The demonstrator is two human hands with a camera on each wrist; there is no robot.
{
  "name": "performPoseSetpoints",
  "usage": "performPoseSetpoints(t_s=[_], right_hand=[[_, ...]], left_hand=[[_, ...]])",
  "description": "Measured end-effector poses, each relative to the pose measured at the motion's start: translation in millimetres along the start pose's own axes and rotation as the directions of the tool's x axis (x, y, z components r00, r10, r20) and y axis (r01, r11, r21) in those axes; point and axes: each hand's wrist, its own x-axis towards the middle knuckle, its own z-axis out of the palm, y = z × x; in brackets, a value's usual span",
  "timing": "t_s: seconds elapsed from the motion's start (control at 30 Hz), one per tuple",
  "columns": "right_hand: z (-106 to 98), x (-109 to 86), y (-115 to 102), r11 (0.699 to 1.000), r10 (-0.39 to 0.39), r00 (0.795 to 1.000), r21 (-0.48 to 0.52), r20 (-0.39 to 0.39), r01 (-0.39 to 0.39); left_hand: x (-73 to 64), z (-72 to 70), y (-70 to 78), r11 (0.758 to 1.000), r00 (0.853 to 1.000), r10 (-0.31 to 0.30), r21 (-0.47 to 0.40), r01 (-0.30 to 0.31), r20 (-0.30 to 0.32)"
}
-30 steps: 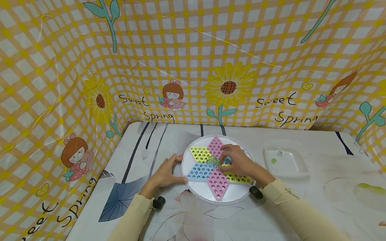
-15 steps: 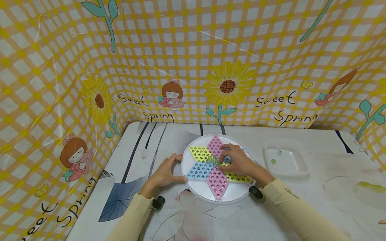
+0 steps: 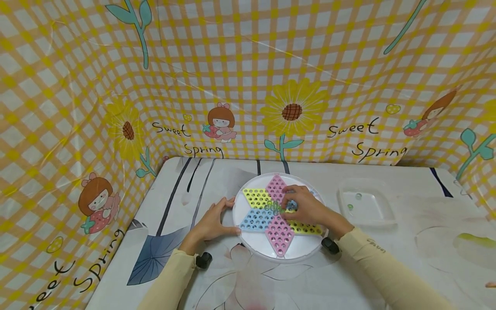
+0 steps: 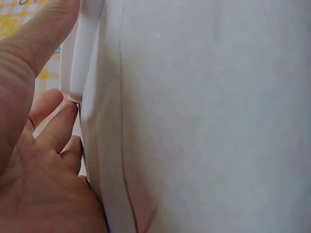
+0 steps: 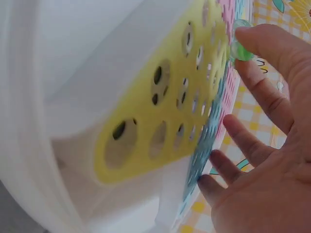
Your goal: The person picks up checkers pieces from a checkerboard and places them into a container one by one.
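A round white Chinese checkers board [image 3: 255,246] lies on the table, its star of pink, yellow and blue sections dotted with holes. Several green glass marbles [image 3: 270,206] sit around its middle. My left hand [image 3: 209,221] rests against the board's left rim, thumb and fingertips spread apart along it. Over the centre-right of the star, my right hand [image 3: 306,207] reaches in. In the right wrist view its thumb and forefinger pinch a green marble [image 5: 242,51] at the board's surface. The other fingers spread over the blue holes [image 5: 201,141].
To the right of the board stands a clear plastic tray [image 3: 381,224], with two green marbles [image 3: 350,207] inside. A checked cloth [image 3: 248,64] hangs behind and at the sides of the table. The table cover [image 3: 186,189] has a printed flower pattern.
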Motion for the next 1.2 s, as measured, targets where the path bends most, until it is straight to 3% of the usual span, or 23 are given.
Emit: performPoseSetpoints(t_s=[0.47,1.2], right_hand=[[-17,1.9,-1,0.992,-0.126,0.991,0.019,-0.046,0.127],[-40,0.9,-4,0.992,-0.123,0.989,0.032,-0.081,0.126]], left_hand=[[-0.7,0.0,0.2,1.0,1.0,-0.002,-0.007,0.002,0.0],[-1.2,0.4,-0.4,1.0,1.0,0.011,-0.006,-0.011,-0.004]])
